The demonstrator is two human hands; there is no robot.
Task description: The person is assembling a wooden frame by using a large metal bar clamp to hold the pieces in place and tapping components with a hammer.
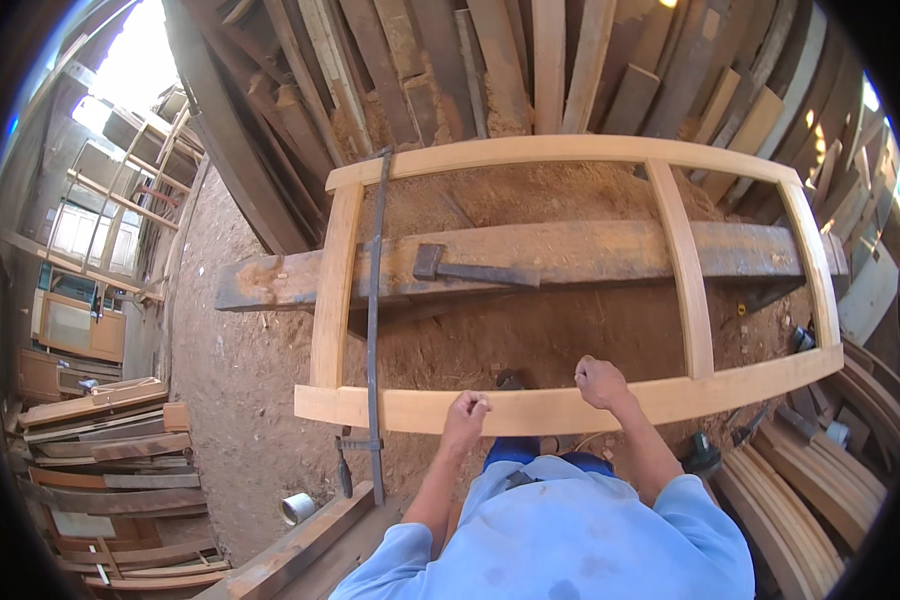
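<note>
A pale wooden frame [678, 262] with two long rails and several crosspieces lies in front of me, over a thick, rough timber beam [590, 250]. My left hand [464, 415] is closed, its fingertips pinched together over the frame's near rail [550, 408]. Farther right, my right hand [601, 384] is curled into a fist at the inner edge of that same rail. Whatever either hand may hold is too small or hidden to make out. Across the frame's left end runs a long metal bar clamp [374, 310], its screw handle near me. A hammer [470, 270] rests on the beam.
Upright planks [510, 70] lean along the far side. Stacked boards [110, 450] lie at the left, and more long timbers [800, 520] at the lower right. A white cup-like container [297, 509] sits on the dirt floor beside a timber [305, 550]. A power tool [702, 452] is right of me.
</note>
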